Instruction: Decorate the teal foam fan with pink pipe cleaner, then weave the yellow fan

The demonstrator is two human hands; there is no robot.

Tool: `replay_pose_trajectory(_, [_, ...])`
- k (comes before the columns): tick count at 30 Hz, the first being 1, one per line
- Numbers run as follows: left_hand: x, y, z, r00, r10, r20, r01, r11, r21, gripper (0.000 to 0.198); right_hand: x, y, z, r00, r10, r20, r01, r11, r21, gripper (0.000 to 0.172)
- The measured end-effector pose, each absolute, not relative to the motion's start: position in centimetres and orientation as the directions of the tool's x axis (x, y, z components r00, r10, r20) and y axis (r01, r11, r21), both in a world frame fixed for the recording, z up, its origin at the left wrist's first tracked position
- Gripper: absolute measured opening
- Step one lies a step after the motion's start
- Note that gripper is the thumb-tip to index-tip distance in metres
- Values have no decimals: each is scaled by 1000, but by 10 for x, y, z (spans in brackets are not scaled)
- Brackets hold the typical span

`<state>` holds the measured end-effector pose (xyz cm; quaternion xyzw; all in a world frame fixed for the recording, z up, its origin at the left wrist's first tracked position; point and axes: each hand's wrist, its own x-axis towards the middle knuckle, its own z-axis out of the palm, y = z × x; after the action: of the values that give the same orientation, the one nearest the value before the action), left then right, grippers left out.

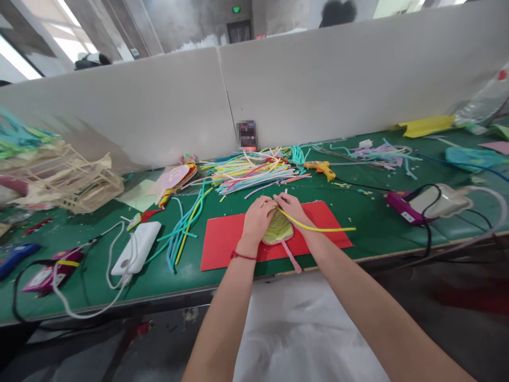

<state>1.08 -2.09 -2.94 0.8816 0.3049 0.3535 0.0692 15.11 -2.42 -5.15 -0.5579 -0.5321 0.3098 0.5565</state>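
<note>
A yellow-green leaf-shaped craft piece (277, 229) with curved rows lies on a red sheet (222, 239). Its pink stem (292, 258) points towards me, past the sheet's near edge. My left hand (257, 216) has its fingers closed at the upper left edge of the piece. Close beside it, my right hand (293, 207) pinches a yellow strip (318, 227), like a pipe cleaner, at the top of the piece. The strip's loose end runs right across my right wrist. My fingertips hide where the strip meets the piece.
A pile of coloured strips (250, 172) lies behind the sheet, with an orange glue gun (321, 168) to its right. Teal and yellow strips (185, 225) and a white power bank (137, 248) with cables lie left. A pale partition (318, 90) stands behind.
</note>
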Motion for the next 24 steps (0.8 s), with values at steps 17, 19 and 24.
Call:
replay_pose_trajectory(17, [15,-30,-27,484,649,587,464,-759,457,14,150,-27,-51,155,964,214,156,190,-969,44])
replay_pose_trajectory(19, [15,-28,-28,428,697,575,446,-717,536,12,149,-27,-52,143,965,218,165,194,-967,40])
replay_pose_trajectory(24, [17,-23,-31,278,822,496,372,-569,734,7,147,-29,-51,85,968,235,214,213,-953,25])
